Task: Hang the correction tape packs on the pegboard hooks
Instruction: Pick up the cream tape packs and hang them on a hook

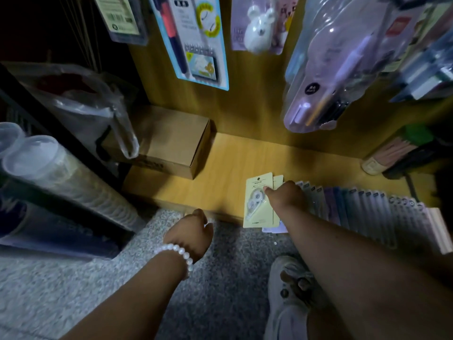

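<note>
A row of correction tape packs [367,212] lies fanned along the low wooden shelf [220,182], running from the middle to the right edge. The leftmost pack [257,202] is pale yellow with a white tape dispenser under clear plastic. My right hand [285,196] pinches this yellow pack near its top, thumb on its front, fingers hidden behind the stack. My left hand [193,229], wearing a white bead bracelet, hovers over the shelf's front edge with fingers curled and holds nothing. Above, other stationery packs hang on the wooden back panel [257,99].
A cardboard box [171,143] sits at the shelf's back left. Clear plastic bags and stacked cups [49,173] fill a dark rack on the left. A purple pen pack [326,69] hangs low on the right. Grey speckled floor [98,278] and my shoe [289,290] lie below.
</note>
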Demonstrator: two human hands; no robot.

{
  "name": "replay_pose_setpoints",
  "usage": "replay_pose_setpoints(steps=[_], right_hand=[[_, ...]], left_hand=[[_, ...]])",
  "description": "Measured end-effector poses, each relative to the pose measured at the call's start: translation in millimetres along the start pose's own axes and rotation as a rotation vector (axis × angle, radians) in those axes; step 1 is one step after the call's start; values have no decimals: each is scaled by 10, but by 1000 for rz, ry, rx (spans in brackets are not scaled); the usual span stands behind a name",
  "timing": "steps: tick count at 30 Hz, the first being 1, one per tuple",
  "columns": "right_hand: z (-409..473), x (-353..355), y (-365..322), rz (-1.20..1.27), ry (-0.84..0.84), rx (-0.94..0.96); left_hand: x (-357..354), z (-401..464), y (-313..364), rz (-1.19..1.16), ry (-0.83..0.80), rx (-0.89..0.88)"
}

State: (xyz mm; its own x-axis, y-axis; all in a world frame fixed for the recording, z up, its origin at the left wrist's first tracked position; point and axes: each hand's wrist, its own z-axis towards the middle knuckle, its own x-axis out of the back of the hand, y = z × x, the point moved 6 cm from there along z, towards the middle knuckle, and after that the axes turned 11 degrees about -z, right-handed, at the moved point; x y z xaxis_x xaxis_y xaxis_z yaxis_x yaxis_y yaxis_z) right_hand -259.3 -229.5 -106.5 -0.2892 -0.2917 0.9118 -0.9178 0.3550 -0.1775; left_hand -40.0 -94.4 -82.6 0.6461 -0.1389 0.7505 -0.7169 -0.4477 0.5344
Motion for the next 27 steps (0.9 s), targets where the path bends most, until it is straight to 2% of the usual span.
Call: replay_pose_setpoints(steps=[7,14,21,27], right_hand=[[31,-105,-4,15,-29,-17],[-11,-39,-147,31,16,-24],[-45,-116,-262,221,-80,-24],[-288,35,-443,488,-83,115]], left_hand=[[-37,26,-42,5,11,20],[-23,5,-91,5,11,19],[37,-39,-141,-19,28,20],[152,-101,-175,-195,20,94]])
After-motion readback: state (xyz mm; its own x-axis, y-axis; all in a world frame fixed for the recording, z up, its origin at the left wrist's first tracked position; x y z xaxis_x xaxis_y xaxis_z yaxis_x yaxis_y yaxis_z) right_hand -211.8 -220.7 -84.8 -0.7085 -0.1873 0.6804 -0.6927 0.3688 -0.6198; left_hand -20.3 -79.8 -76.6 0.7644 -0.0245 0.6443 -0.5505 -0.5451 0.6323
